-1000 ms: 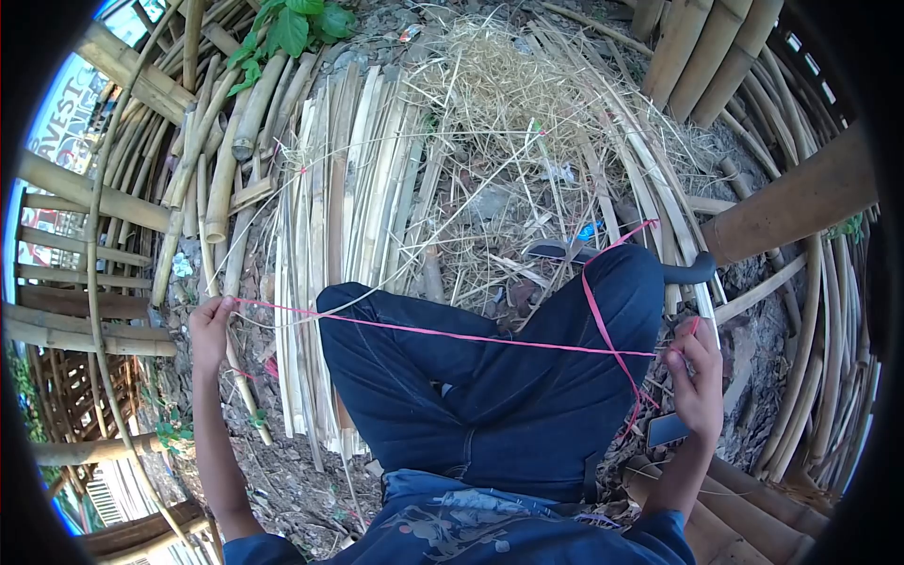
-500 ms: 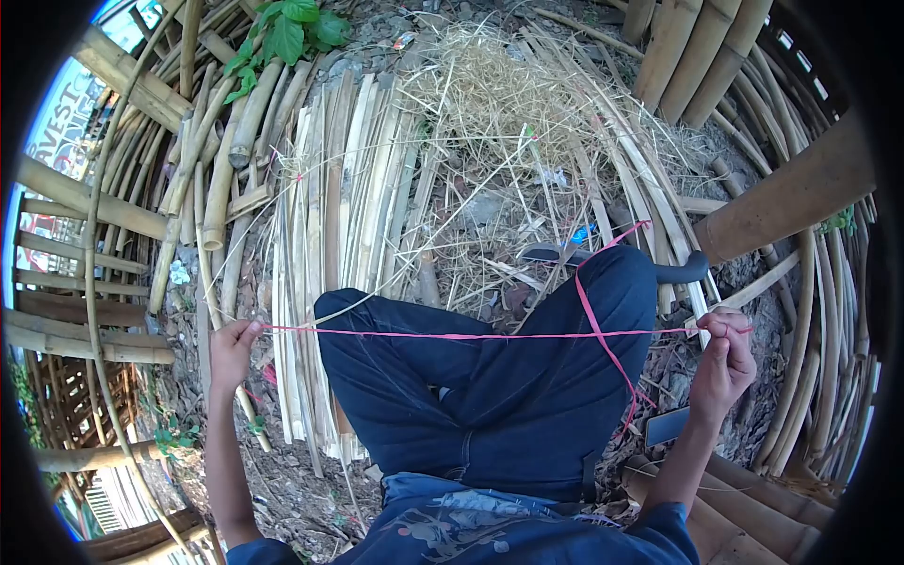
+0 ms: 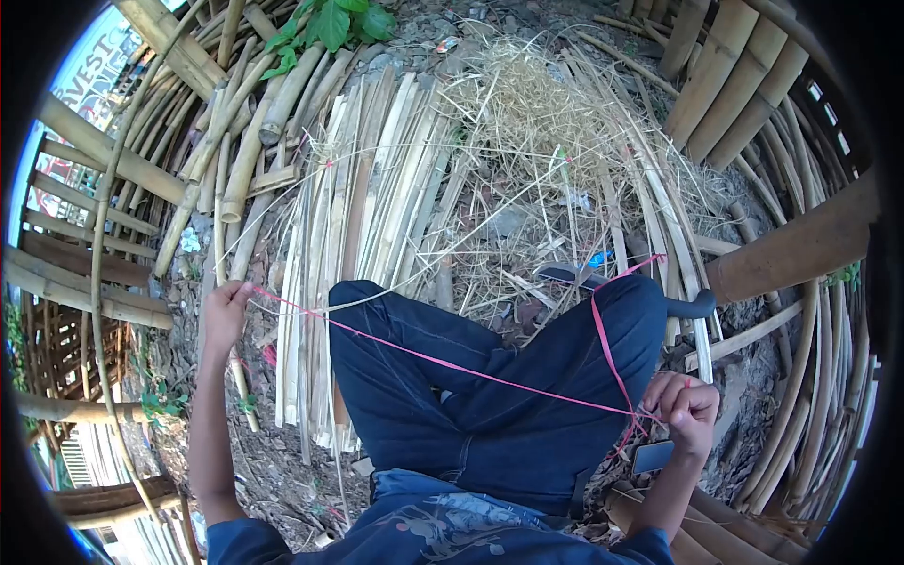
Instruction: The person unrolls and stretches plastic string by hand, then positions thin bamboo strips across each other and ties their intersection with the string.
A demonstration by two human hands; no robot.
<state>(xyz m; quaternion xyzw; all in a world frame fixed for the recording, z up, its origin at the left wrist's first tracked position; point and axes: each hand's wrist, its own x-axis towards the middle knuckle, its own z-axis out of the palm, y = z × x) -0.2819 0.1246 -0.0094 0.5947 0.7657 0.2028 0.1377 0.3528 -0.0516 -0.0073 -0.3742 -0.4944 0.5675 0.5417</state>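
Observation:
A pink plastic string (image 3: 452,364) runs across my lap, slanting down from left to right. Its left end is pinched in my left hand (image 3: 226,315), held out beside the bamboo strips. My right hand (image 3: 686,412) is closed on the other end, low beside my right knee, and a bit of pink shows at its fingers. Over that knee hangs a flat pink ribbon (image 3: 605,339), whose loose ends gather near the right hand. How the ribbon and string meet there is too small to make out.
Split bamboo strips (image 3: 363,188) lie in a row ahead on the left. Pale shavings (image 3: 527,104) are heaped beyond my crossed legs. A dark flat phone-like object (image 3: 652,457) rests near my right wrist. Thick bamboo poles (image 3: 791,240) stand at the right.
My right hand has come down and inward, so the string now slopes instead of lying level. The left hand has risen slightly. The head view has shifted a little.

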